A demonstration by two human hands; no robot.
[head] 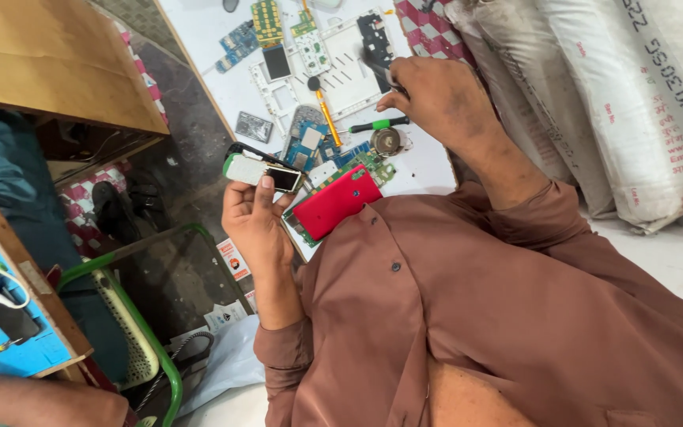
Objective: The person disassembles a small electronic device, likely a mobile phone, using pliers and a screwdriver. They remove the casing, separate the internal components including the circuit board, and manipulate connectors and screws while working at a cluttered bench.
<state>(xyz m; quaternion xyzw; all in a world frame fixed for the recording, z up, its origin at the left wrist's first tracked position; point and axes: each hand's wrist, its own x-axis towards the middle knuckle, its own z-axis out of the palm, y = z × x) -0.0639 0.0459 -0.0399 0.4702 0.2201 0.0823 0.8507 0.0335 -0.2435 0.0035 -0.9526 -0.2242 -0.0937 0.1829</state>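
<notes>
Head view, ordered from the wearer's body outward. Nearest the camera is the brown shirt [515,316], its sleeves running up to both hands.

The left hand [256,217] is raised just off the near edge of the white worktop [215,32]. Its fingers are curled around a small phone body [262,171], white and green with a dark screen end. The thumb is pressed along the side facing the camera, so the piece is clamped in the air and not resting on the surface.

Just beside that hand, at the worktop's near edge, lies a red back cover [337,202], partly over a green circuit board [373,166]. Beyond these are a blue circuit board [307,146], a round metal part [390,141], a green-handled screwdriver [381,124] and a yellow-handled tool [324,111], all lying loose and close together.

Farther out, the right hand [436,95] is over the worktop, its fingers pinched together on a slim dark tool [377,67]. The tool's tip points at a white phone frame [341,71]; whether the tip touches it cannot be told. At the far edge lie more small boards [266,20].

To the right stand white woven sacks [634,95]. To the left are a wooden box [49,55] and, lower down, a green-framed chair [160,348]. Another person's forearm [33,403] enters at the lower left corner.
</notes>
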